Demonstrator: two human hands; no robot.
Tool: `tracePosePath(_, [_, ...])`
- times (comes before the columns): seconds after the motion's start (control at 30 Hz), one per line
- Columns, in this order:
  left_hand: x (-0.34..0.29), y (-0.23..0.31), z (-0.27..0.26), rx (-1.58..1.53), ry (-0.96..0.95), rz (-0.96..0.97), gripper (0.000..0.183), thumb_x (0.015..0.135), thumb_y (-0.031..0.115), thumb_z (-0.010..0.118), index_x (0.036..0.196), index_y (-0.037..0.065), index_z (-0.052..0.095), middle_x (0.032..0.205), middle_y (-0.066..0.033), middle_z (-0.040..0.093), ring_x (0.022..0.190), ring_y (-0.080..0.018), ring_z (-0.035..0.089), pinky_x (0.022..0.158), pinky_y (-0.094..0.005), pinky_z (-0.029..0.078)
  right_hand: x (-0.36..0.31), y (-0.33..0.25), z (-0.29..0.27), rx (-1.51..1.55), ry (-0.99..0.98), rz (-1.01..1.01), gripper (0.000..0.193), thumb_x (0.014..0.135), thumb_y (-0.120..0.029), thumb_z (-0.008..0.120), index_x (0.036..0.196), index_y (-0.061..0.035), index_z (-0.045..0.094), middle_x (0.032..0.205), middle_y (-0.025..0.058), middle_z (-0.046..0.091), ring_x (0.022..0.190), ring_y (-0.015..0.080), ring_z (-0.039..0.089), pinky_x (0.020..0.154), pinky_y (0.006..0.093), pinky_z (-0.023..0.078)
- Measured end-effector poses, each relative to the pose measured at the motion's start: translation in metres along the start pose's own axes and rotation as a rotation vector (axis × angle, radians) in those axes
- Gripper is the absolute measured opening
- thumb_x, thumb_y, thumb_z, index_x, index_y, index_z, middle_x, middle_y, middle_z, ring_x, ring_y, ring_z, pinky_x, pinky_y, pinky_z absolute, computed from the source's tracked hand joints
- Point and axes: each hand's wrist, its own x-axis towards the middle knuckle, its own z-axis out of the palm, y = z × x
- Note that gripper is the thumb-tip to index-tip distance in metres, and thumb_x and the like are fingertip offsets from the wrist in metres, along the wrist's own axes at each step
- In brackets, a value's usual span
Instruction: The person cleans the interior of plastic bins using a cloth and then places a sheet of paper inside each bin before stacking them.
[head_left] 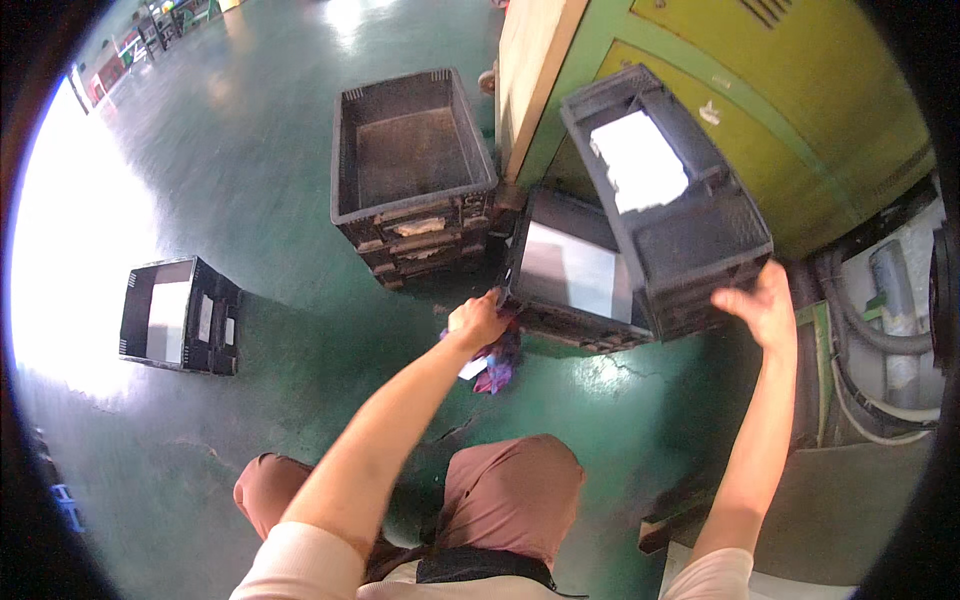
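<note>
A black plastic crate (705, 235) with a white sheet (640, 160) inside sits askew over the right part of a lower black crate (575, 330), which also has a pale sheet (570, 270) in it. At the upper crate's near right corner is my right hand (762, 308), thumb and fingers apart, slightly blurred; its fingertips seem to touch the corner. My left hand (480, 320) is closed at the lower crate's near left corner. A purple and blue patterned cloth (494, 368) hangs beneath it, apparently in its grip; the fingers' far side is hidden.
Another stack of black crates (415, 205) stands ahead, its top crate empty. Off to the left, a single black crate (180, 315) rests on the green floor (290, 400). A yellow-green cabinet (800, 110) rises behind the right crates. Hoses (880, 335) run at far right.
</note>
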Motion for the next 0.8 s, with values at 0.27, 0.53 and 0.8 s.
tracePosePath(0.27, [-0.119,-0.150,-0.195,-0.408,-0.529,0.292,0.037,0.078,0.033,0.059,0.099,0.004,0.062,0.090,-0.0064,0.063,0.082,-0.0150,0.056,0.076,-0.0291,0.044,-0.035,-0.085,0.050,0.341,-0.125,-0.014,0.041,0.058,-0.010,0.076,0.094,0.0010,0.062,0.092,0.0052,0.064,0.086,0.0161,0.059,0.081,0.0299,0.043])
tracePosePath(0.53, [-0.300,-0.363,-0.292,-0.790,0.081,0.178,0.030,0.069,0.026,0.062,0.082,-0.002,0.061,0.076,-0.0051,0.059,0.071,-0.0129,0.054,0.066,-0.0253,0.043,0.012,-0.208,0.347,-0.195,-0.738,-0.284,0.042,0.067,-0.024,0.070,0.096,0.0035,0.058,0.092,0.0160,0.063,0.086,0.0191,0.059,0.076,0.0315,0.045])
tracePosePath(0.8, [-0.406,-0.519,-0.277,-0.987,0.526,-0.035,0.025,0.075,0.025,0.055,0.082,0.001,0.056,0.070,0.0007,0.054,0.063,-0.0057,0.046,0.058,-0.0187,0.036,-0.116,-0.136,0.725,-0.522,-0.771,-0.317,0.017,0.075,-0.015,0.057,0.087,-0.0033,0.053,0.072,0.0172,0.061,0.070,0.0321,0.063,0.061,0.0410,0.051])
